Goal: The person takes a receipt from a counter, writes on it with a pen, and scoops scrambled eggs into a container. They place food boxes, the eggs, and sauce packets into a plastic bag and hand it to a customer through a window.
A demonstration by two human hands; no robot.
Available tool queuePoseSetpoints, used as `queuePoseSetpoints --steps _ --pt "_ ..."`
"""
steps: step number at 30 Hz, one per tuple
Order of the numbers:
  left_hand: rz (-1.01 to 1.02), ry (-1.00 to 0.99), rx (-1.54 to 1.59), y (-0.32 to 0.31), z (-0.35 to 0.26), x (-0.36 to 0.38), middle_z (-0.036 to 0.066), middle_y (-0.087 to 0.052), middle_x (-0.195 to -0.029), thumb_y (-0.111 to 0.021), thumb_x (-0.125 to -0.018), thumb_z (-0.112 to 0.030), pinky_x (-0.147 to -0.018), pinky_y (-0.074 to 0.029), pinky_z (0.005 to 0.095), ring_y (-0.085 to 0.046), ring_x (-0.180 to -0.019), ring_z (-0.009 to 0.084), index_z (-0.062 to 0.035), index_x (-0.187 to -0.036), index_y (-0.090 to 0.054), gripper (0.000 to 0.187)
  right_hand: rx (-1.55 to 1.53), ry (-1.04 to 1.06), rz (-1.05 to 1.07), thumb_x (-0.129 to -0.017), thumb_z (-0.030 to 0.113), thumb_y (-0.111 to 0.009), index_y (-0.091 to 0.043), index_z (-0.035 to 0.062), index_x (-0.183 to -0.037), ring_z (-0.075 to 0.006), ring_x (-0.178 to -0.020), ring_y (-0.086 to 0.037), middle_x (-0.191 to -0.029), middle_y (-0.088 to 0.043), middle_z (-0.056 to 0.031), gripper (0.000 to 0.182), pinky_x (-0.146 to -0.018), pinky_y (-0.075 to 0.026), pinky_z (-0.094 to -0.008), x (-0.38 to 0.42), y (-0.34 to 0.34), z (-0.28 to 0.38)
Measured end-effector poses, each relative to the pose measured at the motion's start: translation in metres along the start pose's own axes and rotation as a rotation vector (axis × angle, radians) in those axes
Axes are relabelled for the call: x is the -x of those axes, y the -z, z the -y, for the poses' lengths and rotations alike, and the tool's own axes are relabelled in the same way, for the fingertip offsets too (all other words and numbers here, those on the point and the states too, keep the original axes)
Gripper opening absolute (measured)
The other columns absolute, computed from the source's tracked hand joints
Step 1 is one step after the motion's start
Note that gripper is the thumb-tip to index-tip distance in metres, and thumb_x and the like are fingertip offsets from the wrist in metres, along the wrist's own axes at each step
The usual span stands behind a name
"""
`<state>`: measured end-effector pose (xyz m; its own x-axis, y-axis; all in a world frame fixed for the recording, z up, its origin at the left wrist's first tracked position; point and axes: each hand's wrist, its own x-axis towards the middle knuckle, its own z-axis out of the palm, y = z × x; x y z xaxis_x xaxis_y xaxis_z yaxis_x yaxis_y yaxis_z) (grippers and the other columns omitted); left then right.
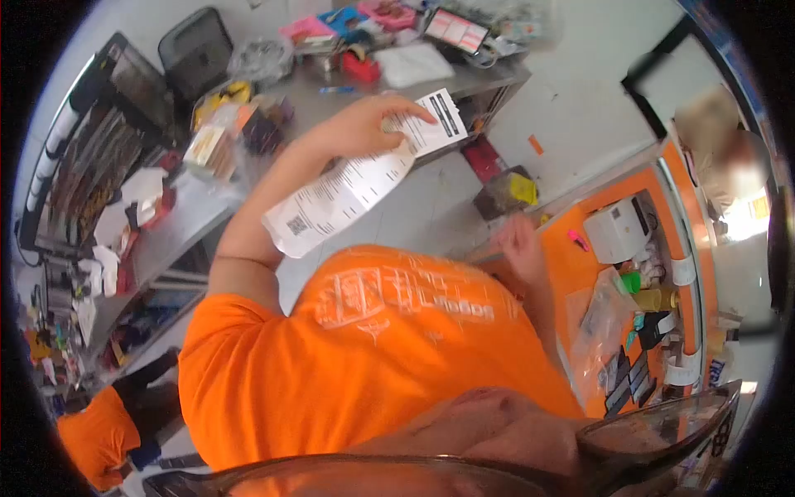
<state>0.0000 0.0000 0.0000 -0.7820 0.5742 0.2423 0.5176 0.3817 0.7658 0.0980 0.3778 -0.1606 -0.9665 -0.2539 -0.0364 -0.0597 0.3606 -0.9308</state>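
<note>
My left hand (377, 124) is closed on a long white printed paper slip (335, 207), gripping it near its upper end. The slip carries rows of small text, a QR code at its lower end and dark printed bars at its upper end. It hangs in a curve in front of my orange shirt (373, 364). My right hand (522, 244) is raised close to my chest, its fingers curled and slightly blurred, with nothing visible in them. An orange counter (571, 294) lies beside it.
A metal workbench (319, 99) ahead holds a tablet (455, 31), a red tape dispenser (360, 66) and bags. A white printer (617, 230) and several phones (617, 385) sit on the orange counter. People are at right (725, 157) and lower left (99, 435).
</note>
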Motion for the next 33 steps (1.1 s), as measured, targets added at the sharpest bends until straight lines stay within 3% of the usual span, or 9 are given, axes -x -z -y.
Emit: queuePoseSetpoints --steps 2,5,8,12,17,22,24,30,33 --pt "0.057 0.069 0.106 0.020 0.025 0.039 0.005 -0.062 -0.120 -0.052 -0.075 0.010 -0.097 -0.043 0.0269 -0.055 -0.110 0.0125 -0.0038 -0.120 -0.062 0.048 -0.228 0.239 0.162 -0.089 -0.006 -0.055 -0.046 0.0041 -0.105 -0.0124 -0.093 -0.057 -0.114 -0.059 -0.0124 0.021 -0.079 -0.046 -0.0260 -0.063 -0.041 0.109" --pt "0.107 0.165 0.221 0.054 0.035 0.082 0.005 -0.061 -0.121 -0.050 -0.074 0.011 -0.095 -0.043 0.0261 -0.054 -0.111 0.0115 -0.0025 -0.123 -0.059 0.051 -0.433 0.486 0.543 -0.086 -0.004 -0.060 -0.048 0.0067 -0.100 -0.0095 -0.084 -0.053 -0.115 -0.063 -0.0125 0.022 -0.078 -0.045 -0.0250 -0.121 -0.102 0.203" --pt "0.065 0.226 0.399 0.063 0.054 0.119 0.006 -0.060 -0.123 -0.052 -0.077 0.012 -0.095 -0.042 0.0245 -0.054 -0.110 0.0098 -0.0001 -0.123 -0.057 0.048 -0.282 0.447 0.615 -0.084 -0.005 -0.062 -0.048 0.0079 -0.101 -0.0052 -0.083 -0.048 -0.120 -0.061 -0.0128 0.025 -0.074 -0.042 -0.0215 -0.167 -0.148 0.221" --pt "-0.014 0.313 0.519 0.075 0.076 0.138 0.007 -0.060 -0.124 -0.054 -0.078 0.010 -0.097 -0.042 0.0273 -0.055 -0.112 0.0123 0.0000 -0.123 -0.057 0.046 -0.160 0.449 0.568 -0.079 0.004 -0.074 -0.051 0.0084 -0.096 -0.0024 -0.067 -0.041 -0.074 -0.044 0.0058 0.029 -0.060 -0.033 -0.0197 -0.228 -0.187 0.187" --pt "0.019 0.315 0.233 0.094 0.122 0.133 0.014 -0.059 -0.125 -0.060 -0.079 0.004 -0.099 -0.043 0.0339 -0.056 -0.115 0.0216 -0.0034 -0.126 -0.056 0.048 -0.214 0.292 0.646 -0.080 0.001 -0.074 -0.050 0.0083 -0.096 -0.0029 -0.074 -0.042 -0.084 -0.047 0.0049 0.030 -0.066 -0.037 -0.0187 -0.287 -0.232 0.145" --pt "-0.095 0.739 -0.045 0.122 0.174 0.146 0.017 -0.064 -0.117 -0.072 -0.080 -0.021 -0.090 -0.046 0.0372 -0.062 -0.104 0.0296 -0.0070 -0.121 -0.062 0.045 -0.143 0.469 0.644 -0.090 0.005 -0.063 -0.048 0.0053 -0.099 -0.0073 -0.079 -0.049 -0.084 -0.047 0.0027 0.017 -0.074 -0.042 -0.0227 -0.380 -0.265 0.105" --pt "-0.006 0.881 -0.142 0.145 0.185 0.168 0.017 -0.067 -0.110 -0.074 -0.079 -0.026 -0.087 -0.047 0.0375 -0.064 -0.100 0.0290 -0.0055 -0.117 -0.065 0.044 -0.234 0.432 0.743 -0.091 0.006 -0.062 -0.049 0.0037 -0.100 -0.0105 -0.081 -0.054 -0.082 -0.050 0.0009 0.016 -0.077 -0.044 -0.0262 -0.421 -0.281 0.102" --pt "-0.439 1.431 -0.184 0.183 0.158 0.234 0.015 -0.070 -0.087 -0.068 -0.084 -0.032 -0.073 -0.049 0.0356 -0.065 -0.080 0.0235 -0.0003 -0.101 -0.070 0.036 -0.167 0.574 0.820 -0.093 0.007 -0.058 -0.048 0.0056 -0.098 -0.0101 -0.076 -0.050 -0.083 -0.051 0.0001 0.011 -0.070 -0.042 -0.0259 -0.518 -0.369 0.120" --pt "-0.609 1.500 -0.073 0.196 0.170 0.269 0.003 -0.064 -0.078 -0.067 -0.088 -0.030 -0.064 -0.046 0.0300 -0.058 -0.072 0.0108 -0.0002 -0.098 -0.069 0.032 -0.167 0.562 0.843 -0.093 0.007 -0.057 -0.047 0.0059 -0.098 -0.0103 -0.073 -0.049 -0.081 -0.051 -0.0001 0.011 -0.067 -0.042 -0.0266 -0.542 -0.419 0.122"
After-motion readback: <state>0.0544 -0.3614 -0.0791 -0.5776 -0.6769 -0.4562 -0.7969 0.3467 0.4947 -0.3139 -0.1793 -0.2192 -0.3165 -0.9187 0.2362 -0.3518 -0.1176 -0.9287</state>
